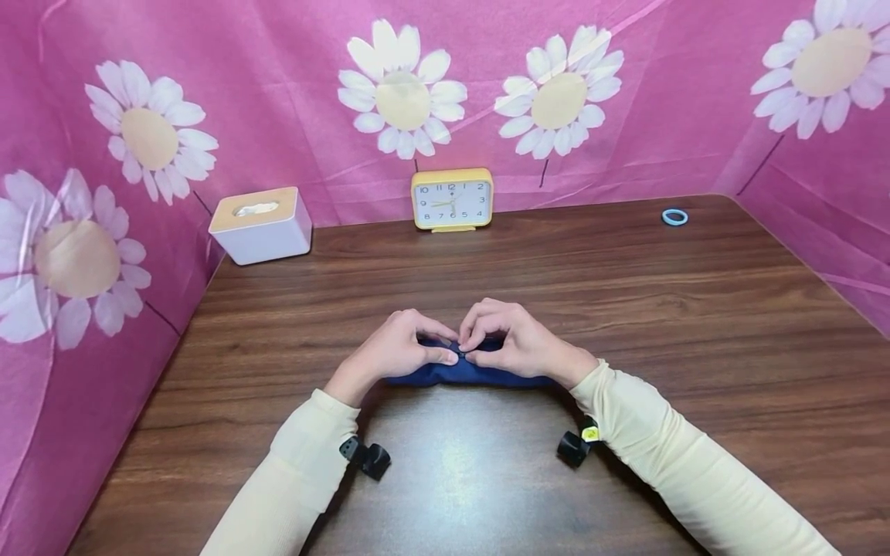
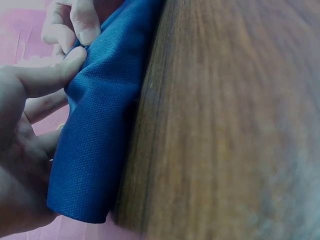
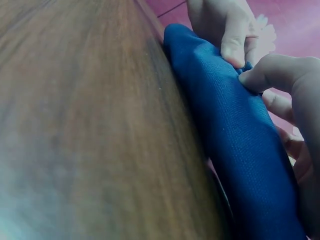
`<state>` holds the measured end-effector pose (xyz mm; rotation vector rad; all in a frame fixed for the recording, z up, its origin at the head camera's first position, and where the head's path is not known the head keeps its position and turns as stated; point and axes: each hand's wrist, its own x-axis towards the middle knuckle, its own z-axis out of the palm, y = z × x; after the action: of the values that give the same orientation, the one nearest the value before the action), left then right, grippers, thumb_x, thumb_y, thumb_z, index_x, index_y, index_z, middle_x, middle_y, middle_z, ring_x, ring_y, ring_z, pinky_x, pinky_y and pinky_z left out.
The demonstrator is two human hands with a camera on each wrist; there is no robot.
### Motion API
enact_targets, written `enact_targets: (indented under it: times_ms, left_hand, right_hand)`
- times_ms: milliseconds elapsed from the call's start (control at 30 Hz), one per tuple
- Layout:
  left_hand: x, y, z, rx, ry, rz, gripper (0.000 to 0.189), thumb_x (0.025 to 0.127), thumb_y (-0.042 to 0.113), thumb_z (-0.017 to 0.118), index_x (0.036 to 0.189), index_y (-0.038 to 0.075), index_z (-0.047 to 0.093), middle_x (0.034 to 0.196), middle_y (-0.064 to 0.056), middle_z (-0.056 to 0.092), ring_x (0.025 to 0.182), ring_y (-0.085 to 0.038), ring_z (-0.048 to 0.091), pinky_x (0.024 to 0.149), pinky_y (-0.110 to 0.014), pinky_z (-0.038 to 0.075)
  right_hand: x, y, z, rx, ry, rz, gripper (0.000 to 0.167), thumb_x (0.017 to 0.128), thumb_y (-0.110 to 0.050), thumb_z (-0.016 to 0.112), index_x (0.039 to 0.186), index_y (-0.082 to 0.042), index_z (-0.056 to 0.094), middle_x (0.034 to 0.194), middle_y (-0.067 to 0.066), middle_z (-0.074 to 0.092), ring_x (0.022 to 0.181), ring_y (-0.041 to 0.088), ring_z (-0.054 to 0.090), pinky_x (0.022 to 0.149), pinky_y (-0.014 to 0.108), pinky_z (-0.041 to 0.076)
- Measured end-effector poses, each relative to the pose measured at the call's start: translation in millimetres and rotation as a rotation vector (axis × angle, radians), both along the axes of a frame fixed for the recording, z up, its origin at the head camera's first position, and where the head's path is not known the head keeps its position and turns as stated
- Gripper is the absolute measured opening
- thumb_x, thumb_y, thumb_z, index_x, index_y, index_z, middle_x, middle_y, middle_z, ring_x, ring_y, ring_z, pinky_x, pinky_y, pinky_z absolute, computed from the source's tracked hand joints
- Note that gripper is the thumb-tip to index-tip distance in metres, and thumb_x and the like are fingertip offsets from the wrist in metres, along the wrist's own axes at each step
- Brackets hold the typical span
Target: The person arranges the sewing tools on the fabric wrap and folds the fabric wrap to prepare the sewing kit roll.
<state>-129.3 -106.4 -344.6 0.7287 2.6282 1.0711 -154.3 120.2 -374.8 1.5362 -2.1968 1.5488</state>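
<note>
A long, rounded blue fabric pouch (image 1: 480, 375) lies crosswise on the table in the head view. My left hand (image 1: 398, 345) pinches its upper edge near the middle, thumb on the near side. Close beside it, my right hand (image 1: 514, 340) pinches the same edge, and the two sets of fingertips nearly meet. A small dark bit shows between the fingertips, too small to tell what it is. In the left wrist view the woven pouch (image 2: 95, 145) puckers under the thumb. The right wrist view shows the pouch (image 3: 235, 135) smooth and full toward its near end.
The wooden table (image 1: 278, 324) has a tissue box (image 1: 267, 235) at the back left. A yellow clock (image 1: 452, 201) stands at the back middle, and a light-blue ring (image 1: 674, 217) lies at the back right. Pink flowered cloth (image 1: 278, 116) hangs around the back and sides.
</note>
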Motion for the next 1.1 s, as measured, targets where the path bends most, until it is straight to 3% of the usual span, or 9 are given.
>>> enact_targets:
  times_ms: [167, 267, 567, 767, 933, 1100]
  left_hand:
    - [0.7, -0.3, -0.4, 0.005, -0.005, 0.003, 0.025, 0.084, 0.023, 0.082, 0.108, 0.016, 0.08, 0.102, 0.003, 0.078, 0.094, -0.007, 0.069, 0.086, -0.031, 0.054]
    - [1.5, -0.2, -1.0, 0.008, 0.003, 0.004, 0.024, 0.084, 0.024, 0.082, 0.107, 0.016, 0.08, 0.102, 0.004, 0.078, 0.093, -0.007, 0.069, 0.086, -0.031, 0.054]
    - [1.3, -0.2, -4.0, 0.005, 0.012, 0.01, 0.024, 0.084, 0.026, 0.083, 0.106, 0.017, 0.08, 0.1, 0.005, 0.078, 0.091, -0.006, 0.068, 0.084, -0.031, 0.053]
    - [2.8, -0.1, -0.3, 0.005, 0.01, 0.01, 0.024, 0.083, 0.026, 0.083, 0.106, 0.018, 0.081, 0.1, 0.005, 0.078, 0.09, -0.005, 0.068, 0.084, -0.03, 0.053]
    - [2.4, -0.4, -2.6, 0.011, 0.016, 0.02, 0.025, 0.082, 0.025, 0.084, 0.106, 0.019, 0.081, 0.101, 0.006, 0.078, 0.091, -0.004, 0.068, 0.085, -0.031, 0.053]
    - [1.1, -0.9, -5.6, 0.006, 0.015, 0.022, 0.025, 0.082, 0.025, 0.084, 0.106, 0.02, 0.081, 0.102, 0.007, 0.078, 0.094, -0.004, 0.069, 0.088, -0.031, 0.053]
  right_hand:
    - [-0.5, 1, -0.5, 0.019, 0.067, 0.021, 0.019, 0.08, 0.006, 0.076, 0.082, -0.013, 0.074, 0.096, 0.001, 0.069, 0.095, 0.018, 0.061, 0.086, 0.028, 0.05]
    - [-0.2, 1, -1.1, 0.026, 0.039, 0.026, 0.018, 0.079, 0.005, 0.077, 0.082, -0.013, 0.074, 0.096, 0.002, 0.069, 0.096, 0.017, 0.062, 0.087, 0.027, 0.051]
    - [-1.7, 1, 2.8, 0.083, -0.319, -0.035, 0.008, 0.086, 0.004, 0.074, 0.083, -0.003, 0.077, 0.092, 0.012, 0.073, 0.093, 0.011, 0.066, 0.088, 0.023, 0.051]
    - [-1.6, -3, 9.6, 0.174, -0.457, -0.113, 0.003, 0.085, -0.002, 0.076, 0.084, 0.0, 0.077, 0.092, 0.01, 0.075, 0.092, 0.011, 0.066, 0.085, 0.022, 0.051]
    - [-1.8, -4, 12.2, 0.254, -0.573, -0.191, 0.014, 0.083, -0.009, 0.08, 0.093, 0.0, 0.074, 0.092, 0.003, 0.074, 0.089, 0.012, 0.064, 0.081, 0.023, 0.049]
    - [-2.0, -7, 13.6, 0.311, -0.611, -0.225, 0.026, 0.082, -0.012, 0.081, 0.104, -0.001, 0.072, 0.097, 0.005, 0.074, 0.089, 0.014, 0.062, 0.081, 0.026, 0.049]
